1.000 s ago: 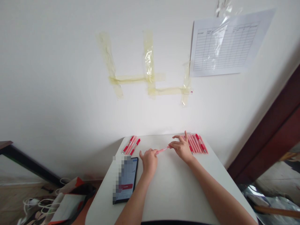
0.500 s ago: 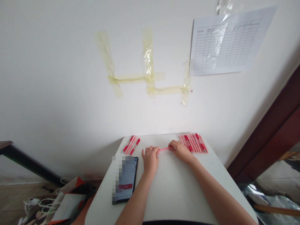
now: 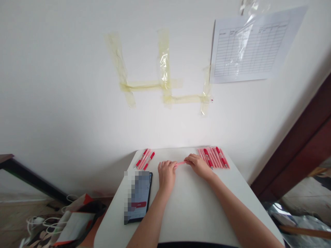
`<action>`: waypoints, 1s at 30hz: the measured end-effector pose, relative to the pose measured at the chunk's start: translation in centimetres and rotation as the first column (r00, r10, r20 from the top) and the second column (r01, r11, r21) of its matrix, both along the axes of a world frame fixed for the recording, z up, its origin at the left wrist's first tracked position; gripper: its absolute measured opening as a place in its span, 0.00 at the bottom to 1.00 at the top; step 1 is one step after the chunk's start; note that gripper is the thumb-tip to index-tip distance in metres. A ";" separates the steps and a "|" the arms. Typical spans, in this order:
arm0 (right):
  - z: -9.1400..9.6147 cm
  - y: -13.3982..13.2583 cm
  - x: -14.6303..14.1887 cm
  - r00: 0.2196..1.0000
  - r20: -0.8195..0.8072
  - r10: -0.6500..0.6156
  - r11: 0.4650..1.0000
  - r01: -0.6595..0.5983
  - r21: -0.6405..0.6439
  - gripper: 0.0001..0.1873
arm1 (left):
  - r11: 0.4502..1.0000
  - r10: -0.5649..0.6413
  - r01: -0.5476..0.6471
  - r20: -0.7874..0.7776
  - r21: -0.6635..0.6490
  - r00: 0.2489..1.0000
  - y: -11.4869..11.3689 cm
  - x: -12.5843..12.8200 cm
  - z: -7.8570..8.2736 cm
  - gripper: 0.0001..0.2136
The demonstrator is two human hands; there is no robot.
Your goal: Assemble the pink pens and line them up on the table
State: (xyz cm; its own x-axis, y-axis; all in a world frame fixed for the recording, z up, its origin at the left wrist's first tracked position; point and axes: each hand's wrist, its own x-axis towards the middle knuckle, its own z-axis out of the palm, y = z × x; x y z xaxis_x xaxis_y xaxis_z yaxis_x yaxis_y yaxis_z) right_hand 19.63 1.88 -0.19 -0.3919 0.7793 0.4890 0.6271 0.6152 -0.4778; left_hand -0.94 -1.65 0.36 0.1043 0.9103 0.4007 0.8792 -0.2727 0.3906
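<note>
Between my two hands, just above the white table, lies a slim pink pen (image 3: 181,163). Its left end is gripped in the closed fingers of my left hand (image 3: 167,174). My right hand (image 3: 199,166) pinches the other end, and the fingers cover both tips. Right of my right hand rests a row of several pink pens (image 3: 213,158), with red-and-clear click pens (image 3: 221,157) among them. To the left of my left hand lies a smaller group of red pens (image 3: 149,161) and pink ones at the table's back left.
A phone (image 3: 139,203) lies on the left of the white table (image 3: 196,217), beside my left forearm. The wall behind carries yellowed tape (image 3: 144,86) and a taped paper form (image 3: 248,51). Bags and cables (image 3: 49,224) are on the floor at left.
My left hand's spread fingers have drawn in closer around the pen's left end. The pen tilts slightly more, its right end higher. The pen groups and phone stay put.
</note>
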 end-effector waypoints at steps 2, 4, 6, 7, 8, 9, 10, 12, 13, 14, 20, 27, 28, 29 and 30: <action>0.2 -0.2 0.0 1.000 0.013 -0.001 0.999 0.001 -0.032 0.13 | 1.000 0.005 -0.005 0.001 0.006 1.000 0.0 0.1 0.0 0.13; 0.3 -0.4 -0.1 0.999 0.040 0.009 0.999 -0.007 -0.041 0.15 | 0.999 0.038 -0.037 -0.018 0.014 0.999 -0.1 0.1 -0.1 0.13; 0.4 -0.4 -0.2 0.997 0.083 0.005 1.000 -0.002 -0.031 0.17 | 0.998 0.066 -0.064 -0.039 0.029 0.997 -0.2 0.1 -0.1 0.12; 0.4 -0.4 -0.2 0.994 0.106 -0.006 1.000 0.008 -0.024 0.17 | 0.997 0.070 -0.068 -0.045 0.037 0.997 -0.2 0.1 -0.1 0.12; 0.4 -0.3 -0.3 0.992 0.122 -0.017 1.000 0.020 -0.019 0.17 | 0.997 0.068 -0.066 -0.047 0.044 0.997 -0.2 0.1 -0.1 0.12; 0.4 -0.3 -0.3 0.992 0.126 -0.026 0.999 0.028 -0.015 0.16 | 0.997 0.064 -0.062 -0.046 0.050 0.997 -0.3 0.1 -0.1 0.13; 0.4 -0.2 -0.3 0.993 0.114 -0.028 0.999 0.030 -0.012 0.16 | 0.997 0.062 -0.059 -0.043 0.054 0.997 -0.3 0.1 -0.2 0.13; 0.4 -0.1 -0.3 0.999 0.053 -0.013 1.000 0.013 0.000 0.15 | 0.997 0.060 -0.058 -0.035 0.058 0.998 -0.3 0.1 -0.3 0.13; 0.3 -0.1 -0.2 1.000 0.017 -0.003 1.000 0.002 0.010 0.14 | 0.997 0.061 -0.059 -0.034 0.059 0.998 -0.3 0.1 -0.3 0.13; 0.3 -0.1 -0.1 1.000 -0.012 0.007 1.000 -0.007 0.020 0.14 | 0.996 0.063 -0.061 -0.036 0.058 0.997 -0.3 0.1 -0.3 0.13; 0.5 -0.6 0.1 0.999 0.004 0.044 0.999 -0.044 -0.031 0.20 | 0.995 0.092 -0.090 -0.041 0.045 0.995 -0.2 0.0 -0.2 0.12; 0.0 -0.1 -0.4 0.996 0.080 0.034 0.999 -0.032 -0.024 0.09 | 0.998 -0.051 0.047 0.122 0.042 0.991 0.9 -0.3 -1.2 0.12; -0.1 0.0 -0.4 0.997 0.076 0.030 0.999 -0.028 -0.034 0.10 | 0.996 -0.069 0.062 0.132 0.061 0.989 1.1 -0.4 -1.4 0.12; -0.2 0.0 -0.3 0.997 0.070 0.029 0.999 -0.026 -0.044 0.11 | 0.995 -0.081 0.071 0.135 0.076 0.987 1.1 -0.4 -1.6 0.12; -0.2 0.1 -0.3 0.997 0.066 0.032 0.998 -0.029 -0.050 0.13 | 0.993 -0.088 0.077 0.133 0.086 0.987 1.2 -0.4 -1.7 0.12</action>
